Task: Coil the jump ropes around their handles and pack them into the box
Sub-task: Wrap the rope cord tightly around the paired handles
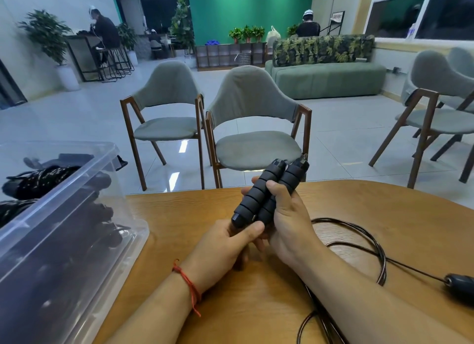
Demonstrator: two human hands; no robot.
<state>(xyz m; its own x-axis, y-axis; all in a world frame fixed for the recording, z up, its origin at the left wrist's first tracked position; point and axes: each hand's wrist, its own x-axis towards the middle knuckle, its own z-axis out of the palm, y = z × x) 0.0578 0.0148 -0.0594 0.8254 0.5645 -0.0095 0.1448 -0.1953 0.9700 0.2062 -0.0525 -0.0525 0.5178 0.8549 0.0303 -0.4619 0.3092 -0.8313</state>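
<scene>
Two black ribbed jump-rope handles (266, 192) are held side by side, tilted up and away from me, above the wooden table (179, 215). My right hand (289, 220) grips both around their middle. My left hand (228, 243) pinches the lower end of the left handle with thumb and fingers. A thin dark rope (369, 241) lies in loose loops on the table to the right and runs under my right forearm. A clear plastic box (77, 215) stands at the left, holding several coiled black jump ropes.
Another dark handle end (459, 283) with its cord lies at the table's right edge. Two grey chairs (246, 128) stand just beyond the table's far edge. People sit far back in the room.
</scene>
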